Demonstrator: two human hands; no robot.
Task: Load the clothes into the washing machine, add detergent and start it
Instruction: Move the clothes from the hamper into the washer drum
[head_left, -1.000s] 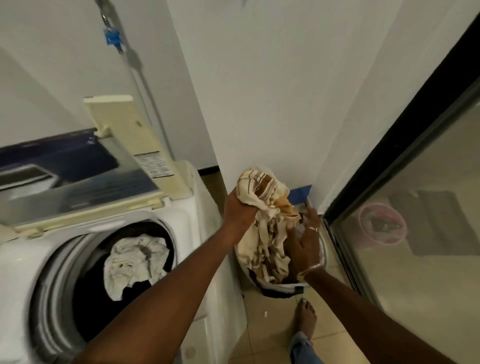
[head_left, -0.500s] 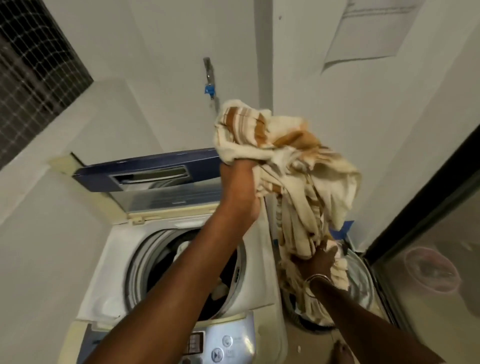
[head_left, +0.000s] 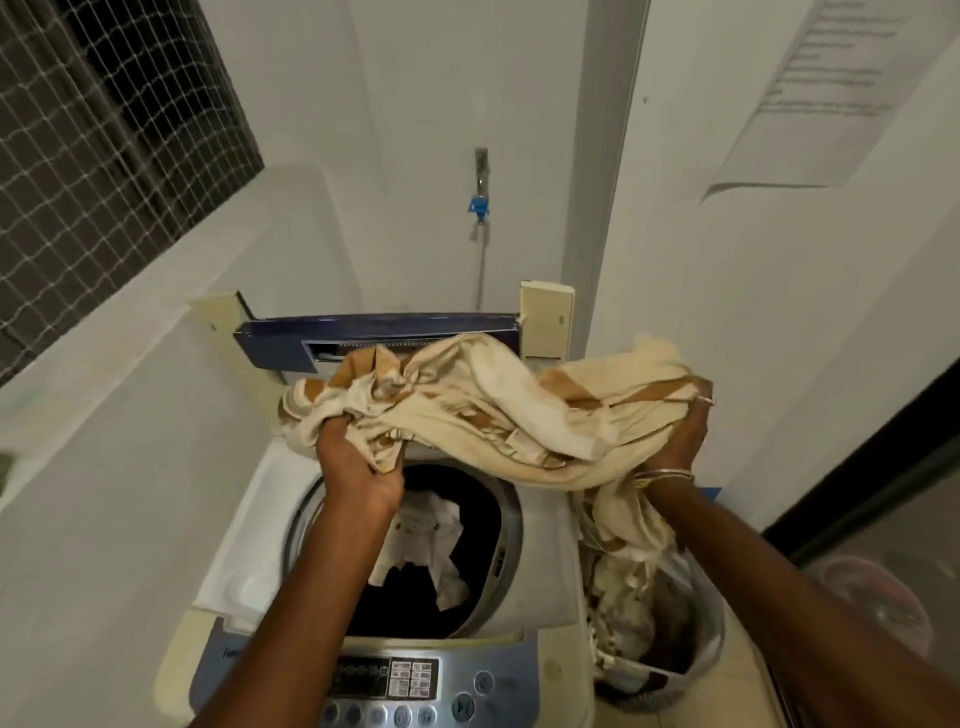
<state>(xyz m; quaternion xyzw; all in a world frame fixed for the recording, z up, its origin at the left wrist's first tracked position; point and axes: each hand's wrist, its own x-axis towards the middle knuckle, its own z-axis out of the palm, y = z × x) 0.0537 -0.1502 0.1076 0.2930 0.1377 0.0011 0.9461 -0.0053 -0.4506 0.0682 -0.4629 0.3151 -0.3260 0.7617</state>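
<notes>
A cream cloth with brown stripes (head_left: 498, 410) stretches across above the open top-loading washing machine (head_left: 540, 571). My left hand (head_left: 358, 457) grips its left end over the drum's rim. My right hand (head_left: 680, 436) grips the right end, above the laundry basket (head_left: 711, 639). A tail of the cloth hangs down into the basket. Inside the drum lie a white garment (head_left: 431, 540) and dark clothes (head_left: 405, 603). The machine's lid (head_left: 374, 332) stands folded up at the back. The control panel (head_left: 405, 680) faces me at the bottom.
White walls close in on the left and behind the machine. A tap with a blue tag (head_left: 479, 205) and its hose sit on the back wall. A netted window (head_left: 104, 135) is upper left. A dark-framed glass door (head_left: 878, 519) stands to the right.
Both hands have lifted the striped cloth out of the basket and swung it left, spreading it level over the drum. My view has turned from the basket to the machine.
</notes>
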